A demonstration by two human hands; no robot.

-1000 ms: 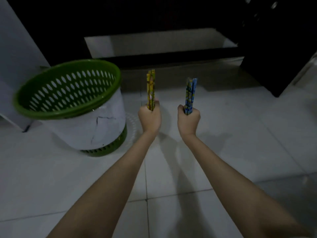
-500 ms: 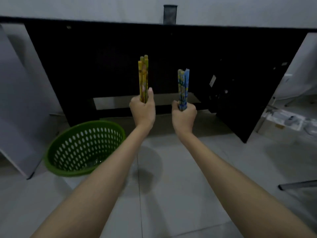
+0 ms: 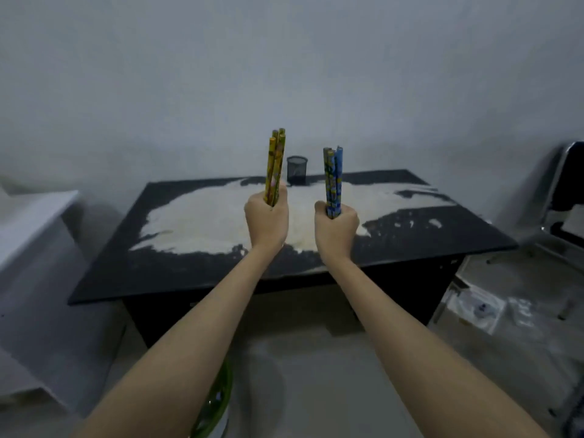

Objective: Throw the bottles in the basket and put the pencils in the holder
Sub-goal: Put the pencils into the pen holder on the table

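Observation:
My left hand (image 3: 267, 218) is closed around a bundle of yellow patterned pencils (image 3: 276, 164), held upright. A bundle of blue patterned pencils (image 3: 332, 178) stands upright in my right hand (image 3: 336, 227). Both fists hover over the near half of a black table (image 3: 104, 273). A dark mesh pencil holder (image 3: 296, 170) stands at the table's far edge, between and beyond the two bundles. Only a sliver of the green basket (image 3: 215, 406) shows on the floor, under my left forearm. No bottles are visible.
A large pale worn patch (image 3: 202, 222) covers the tabletop. A plain wall rises right behind the table. A white board (image 3: 28, 222) leans at the left. A dark chair (image 3: 565, 197) and papers on the floor (image 3: 477, 308) lie at the right.
The view has lifted from the floor and basket up to the tabletop. Both hands rose with their pencil bundles and now sit over the table; the basket dropped to the bottom edge.

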